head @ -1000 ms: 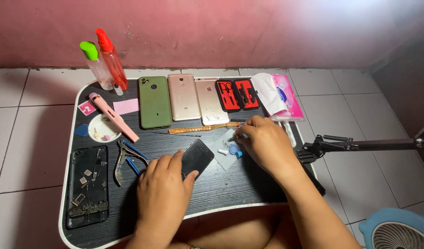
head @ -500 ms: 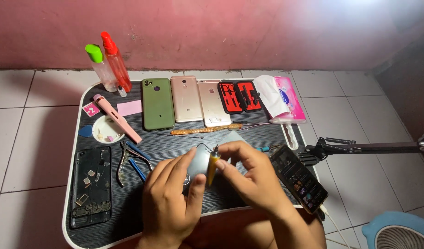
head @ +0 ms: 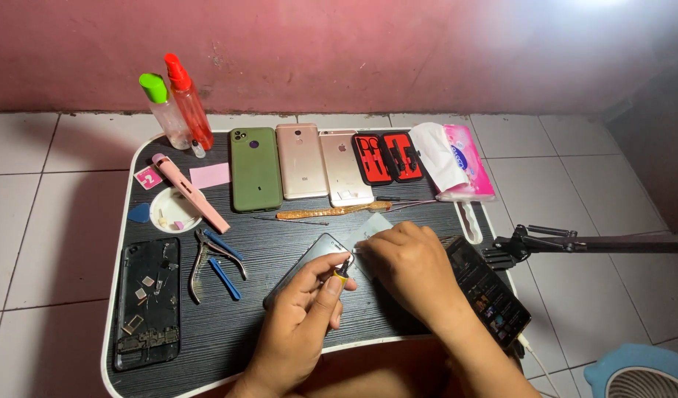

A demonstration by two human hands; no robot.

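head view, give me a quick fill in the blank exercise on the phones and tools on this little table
1. The left hand pinches a small tool with a ____ handle against the dark phone.
2. Among the three phones lined up at the back, the leftmost phone is ____.
3. The pliers have ____ handles.
4. The opened phone with loose parts on it lies at the table's ____ end.

Missing words: yellow; green; blue; left
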